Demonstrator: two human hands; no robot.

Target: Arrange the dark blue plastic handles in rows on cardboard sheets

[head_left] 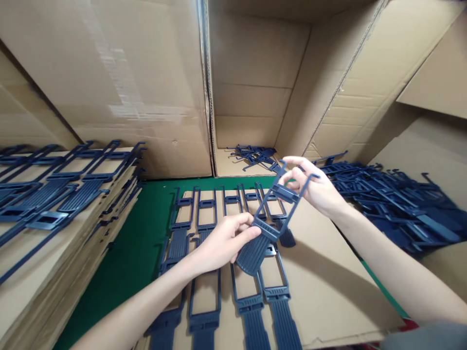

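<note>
A dark blue plastic frame with a ribbed paddle end [254,253] is held up between both hands, tilted over the work surface. My left hand [233,238] pinches it near the joint of the ribbed end and the open frame. At its upper end, my right hand [310,187] has its fingers bent around the crossbar between the two hooked arms; the fingertips are partly hidden behind the part. Beneath the hands, several matching plastic frames [204,321] lie in rows on a cardboard sheet [321,291].
At the left, more frames [98,163] lie on a stack of cardboard sheets [91,243]. An open carton [255,102] at the back holds a few loose frames [255,156]. A large heap of frames [401,204] fills the right side. Green surface [127,253] shows between the stacks.
</note>
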